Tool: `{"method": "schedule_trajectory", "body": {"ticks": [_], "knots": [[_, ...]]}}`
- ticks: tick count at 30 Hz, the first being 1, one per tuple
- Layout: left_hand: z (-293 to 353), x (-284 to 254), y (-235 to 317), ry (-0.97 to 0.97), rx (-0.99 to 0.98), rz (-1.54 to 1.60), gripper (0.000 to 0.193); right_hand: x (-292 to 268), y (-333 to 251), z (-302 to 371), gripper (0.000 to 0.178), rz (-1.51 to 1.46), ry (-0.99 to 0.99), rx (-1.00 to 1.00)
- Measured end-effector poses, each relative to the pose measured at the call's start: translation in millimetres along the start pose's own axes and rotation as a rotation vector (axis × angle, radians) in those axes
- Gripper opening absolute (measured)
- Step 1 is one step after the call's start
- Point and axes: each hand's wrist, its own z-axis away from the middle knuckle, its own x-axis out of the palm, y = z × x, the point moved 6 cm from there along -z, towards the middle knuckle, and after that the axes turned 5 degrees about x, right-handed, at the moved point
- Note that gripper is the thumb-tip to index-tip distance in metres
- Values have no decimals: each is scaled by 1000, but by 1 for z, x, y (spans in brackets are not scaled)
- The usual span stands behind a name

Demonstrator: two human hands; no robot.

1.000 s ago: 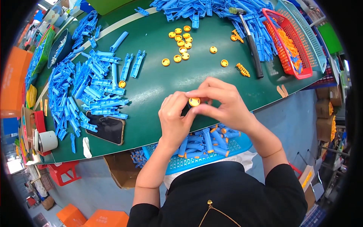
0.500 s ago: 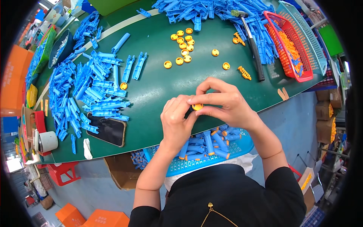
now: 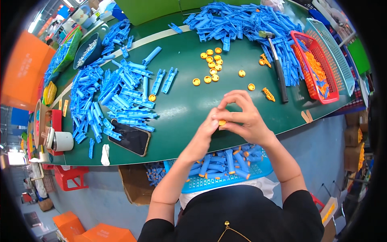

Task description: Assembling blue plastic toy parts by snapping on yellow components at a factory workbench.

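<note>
Over the green desk [image 3: 173, 129], near its front edge, the right grip [image 3: 250, 123] pinched a yellow, apparently round plastic cap [image 3: 222, 122] beside the curled left grip [image 3: 204, 135], whose hold could not be told. Cap seemed light, stiff, slippery; best held by its rim.

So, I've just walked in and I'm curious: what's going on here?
A person's right hand pinches a small orange piece beside the left hand; whether the left holds anything is hidden. Nearer the body, a blue basket holds orange-ended blue tubes. Orange caps and loose blue parts lie on the green table.
</note>
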Motion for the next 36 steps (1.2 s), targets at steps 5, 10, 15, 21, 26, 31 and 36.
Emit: {"method": "schedule_trajectory", "body": {"ticks": [5,10,15,21,26,31,36], "knots": [[0,9,-8,104,103,-160,56,22,14,18,57,-805,-122,388],[4,4,-15,124,132,-374,55,42,8,20,38,-758,94,488],[5,-5,-28,286,182,-436,46,40,8,16,30,-415,267,272],[-3,-12,-40,308,204,-306,44,40,13,11,32,-335,191,239],[-4,-5,-27,368,168,-181,55,38,13,18,38,-477,122,277],[26,23,14,-239,3,-466,82,11,21,21,24,-304,83,332],[1,-16,61,-383,-56,-886,32,-12,57,-18,15,204,8,295]]}}
